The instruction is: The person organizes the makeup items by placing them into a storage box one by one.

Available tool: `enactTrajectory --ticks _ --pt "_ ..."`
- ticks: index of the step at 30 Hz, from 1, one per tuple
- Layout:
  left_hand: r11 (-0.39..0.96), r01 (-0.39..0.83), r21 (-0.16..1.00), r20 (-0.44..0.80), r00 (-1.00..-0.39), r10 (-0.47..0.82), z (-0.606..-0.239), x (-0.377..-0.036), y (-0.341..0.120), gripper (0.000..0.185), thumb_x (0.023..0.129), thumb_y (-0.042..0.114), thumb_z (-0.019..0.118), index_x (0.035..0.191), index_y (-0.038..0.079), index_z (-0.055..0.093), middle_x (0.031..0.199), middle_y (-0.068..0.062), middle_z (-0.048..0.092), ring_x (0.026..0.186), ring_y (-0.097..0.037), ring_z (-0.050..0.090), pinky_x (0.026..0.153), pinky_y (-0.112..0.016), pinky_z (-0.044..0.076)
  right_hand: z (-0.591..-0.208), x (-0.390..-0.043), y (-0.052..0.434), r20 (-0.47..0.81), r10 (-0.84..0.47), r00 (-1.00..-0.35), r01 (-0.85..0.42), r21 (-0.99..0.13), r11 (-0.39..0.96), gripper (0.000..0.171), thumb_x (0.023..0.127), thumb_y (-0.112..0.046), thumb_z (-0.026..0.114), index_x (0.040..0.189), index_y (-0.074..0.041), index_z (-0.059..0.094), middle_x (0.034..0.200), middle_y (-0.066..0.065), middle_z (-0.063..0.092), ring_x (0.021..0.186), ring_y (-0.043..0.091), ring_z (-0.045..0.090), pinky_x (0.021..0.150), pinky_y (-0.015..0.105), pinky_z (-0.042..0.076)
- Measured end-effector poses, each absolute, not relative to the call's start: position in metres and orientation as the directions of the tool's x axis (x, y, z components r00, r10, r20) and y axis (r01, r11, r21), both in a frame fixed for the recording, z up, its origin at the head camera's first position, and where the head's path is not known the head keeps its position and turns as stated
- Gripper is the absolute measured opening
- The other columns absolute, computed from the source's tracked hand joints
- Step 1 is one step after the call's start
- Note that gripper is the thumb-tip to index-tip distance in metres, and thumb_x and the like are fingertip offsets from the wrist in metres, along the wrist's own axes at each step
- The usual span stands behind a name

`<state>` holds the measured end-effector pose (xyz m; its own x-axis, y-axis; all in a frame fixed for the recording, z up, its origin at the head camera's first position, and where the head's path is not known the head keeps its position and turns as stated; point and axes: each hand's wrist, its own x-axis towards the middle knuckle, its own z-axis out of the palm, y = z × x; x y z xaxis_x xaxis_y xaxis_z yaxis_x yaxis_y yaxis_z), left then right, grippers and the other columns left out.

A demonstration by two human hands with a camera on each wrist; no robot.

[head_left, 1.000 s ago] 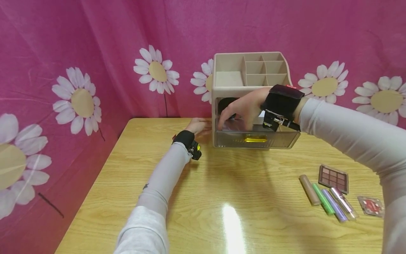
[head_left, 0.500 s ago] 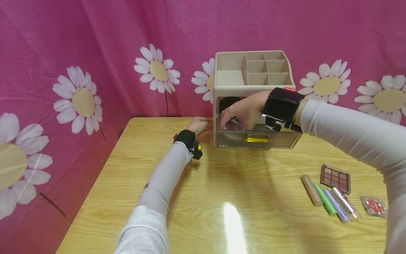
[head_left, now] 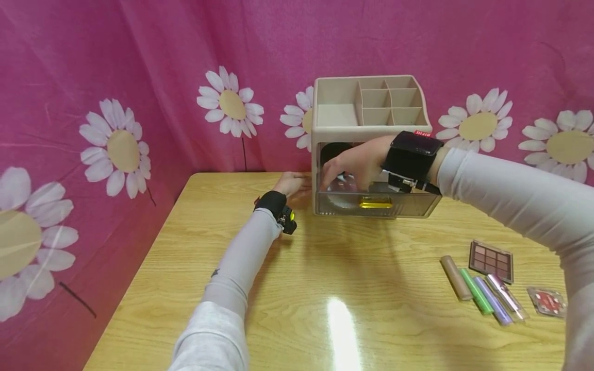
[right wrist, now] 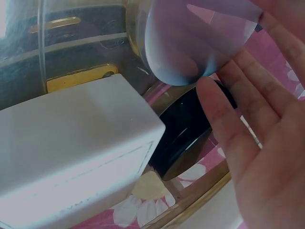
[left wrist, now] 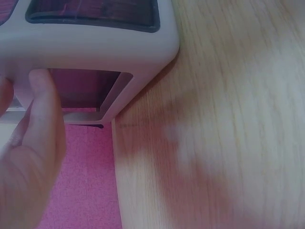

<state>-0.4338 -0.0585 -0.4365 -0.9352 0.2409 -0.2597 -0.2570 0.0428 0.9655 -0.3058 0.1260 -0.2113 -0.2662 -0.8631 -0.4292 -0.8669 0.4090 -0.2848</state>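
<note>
My right hand (head_left: 364, 159) reaches into the pulled-out clear drawer (head_left: 339, 206) of a beige cosmetics organizer (head_left: 336, 114). It pinches a shiny, round-edged disc (right wrist: 183, 43) by its edge; what kind of thing the disc is I cannot tell. Beside the disc in the right wrist view are a black rounded object (right wrist: 183, 126) and a white box (right wrist: 81, 124), both in the drawer. My left hand (head_left: 292, 184) rests against the organizer's left side, and in the left wrist view its outstretched fingers (left wrist: 45, 100) touch the side frame.
On the table's right lie an eyeshadow palette (head_left: 491, 261), a brown tube (head_left: 456, 278), a green tube (head_left: 476, 291), a purple tube (head_left: 493, 300), a clear pink-capped tube (head_left: 506, 296) and a small red-and-clear compact (head_left: 547, 301). A pink flowered curtain (head_left: 260, 41) hangs behind the organizer.
The shiny disc in my right hand has tilted and sunk lower behind the drawer front. My right hand has shifted only slightly; the left hand stays against the organizer.
</note>
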Motion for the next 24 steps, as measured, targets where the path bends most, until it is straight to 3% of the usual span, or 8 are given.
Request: enactTrajectory --ticks 2,6,12,16,19,21,24 --pt "0.027 -0.243 0.97 -0.242 -0.937 0.253 -0.443 -0.438 -0.059 0.031 0.082 -0.001 0.063 0.113 -0.005 0.06 0.101 -0.018 0.065 0.088 -0.023 0.064 0.075 -0.035 0.055 -0.212 -0.306 0.126 -0.428 -0.863 -0.267 -0.864 -0.29 0.411 0.062 0.067 0.018 0.053 0.124 -0.006 0.055 0.12 0.011 0.048 0.098 0.026 0.045 0.074 0.032 0.048" --pt "0.042 -0.264 0.964 -0.266 -0.936 0.231 -0.43 -0.423 -0.057 0.032 0.086 -0.002 0.058 0.117 -0.005 0.057 0.106 -0.019 0.063 0.093 -0.025 0.063 0.08 -0.036 0.054 -0.215 -0.308 0.127 -0.418 -0.872 -0.254 -0.863 -0.308 0.4 0.061 0.067 0.018 0.052 0.123 -0.004 0.056 0.119 0.013 0.049 0.096 0.027 0.046 0.073 0.034 0.049" --pt "0.028 -0.262 0.965 -0.261 -0.935 0.242 -0.447 -0.439 -0.057 0.031 0.087 -0.001 0.057 0.118 -0.001 0.058 0.106 -0.016 0.064 0.092 -0.023 0.064 0.077 -0.034 0.055 -0.214 -0.311 0.129 -0.416 -0.881 -0.225 -0.855 -0.349 0.383 0.06 0.067 0.017 0.052 0.123 -0.004 0.056 0.118 0.011 0.051 0.096 0.027 0.046 0.078 0.038 0.049" --pt "0.045 -0.283 0.958 -0.286 -0.933 0.216 -0.488 -0.483 -0.057 0.033 0.087 -0.001 0.057 0.12 0.002 0.057 0.108 -0.014 0.063 0.094 -0.024 0.063 0.079 -0.037 0.054 -0.208 -0.309 0.129 -0.437 -0.869 -0.233 -0.847 -0.348 0.402 0.059 0.07 0.014 0.054 0.126 -0.006 0.054 0.12 0.008 0.053 0.102 0.024 0.047 0.092 0.042 0.045" --pt "0.001 -0.254 0.967 -0.245 -0.934 0.262 -0.539 -0.535 -0.063 0.03 0.081 0.0 0.064 0.111 0.003 0.063 0.097 -0.013 0.066 0.084 -0.024 0.065 0.069 -0.037 0.056 -0.201 -0.309 0.129 -0.449 -0.863 -0.231 -0.849 -0.34 0.404 0.057 0.073 0.01 0.057 0.127 -0.007 0.053 0.125 0.006 0.054 0.112 0.022 0.045 0.1 0.045 0.039" --pt "-0.015 -0.265 0.964 -0.252 -0.93 0.267 -0.558 -0.554 -0.065 0.029 0.079 0.004 0.068 0.108 0.007 0.065 0.097 -0.01 0.066 0.084 -0.022 0.065 0.069 -0.036 0.056 -0.196 -0.309 0.131 -0.447 -0.87 -0.207 -0.858 -0.345 0.381 0.054 0.076 0.006 0.059 0.128 -0.007 0.052 0.126 0.006 0.054 0.115 0.022 0.045 0.1 0.046 0.039" --pt "-0.009 -0.265 0.964 -0.255 -0.934 0.25 -0.538 -0.536 -0.062 0.029 0.083 0.004 0.065 0.112 0.004 0.063 0.1 -0.014 0.066 0.088 -0.024 0.065 0.072 -0.036 0.056 -0.186 -0.31 0.137 -0.401 -0.902 -0.158 -0.881 -0.356 0.313 0.049 0.081 -0.003 0.064 0.128 -0.004 0.052 0.125 0.009 0.055 0.115 0.022 0.048 0.097 0.042 0.043"
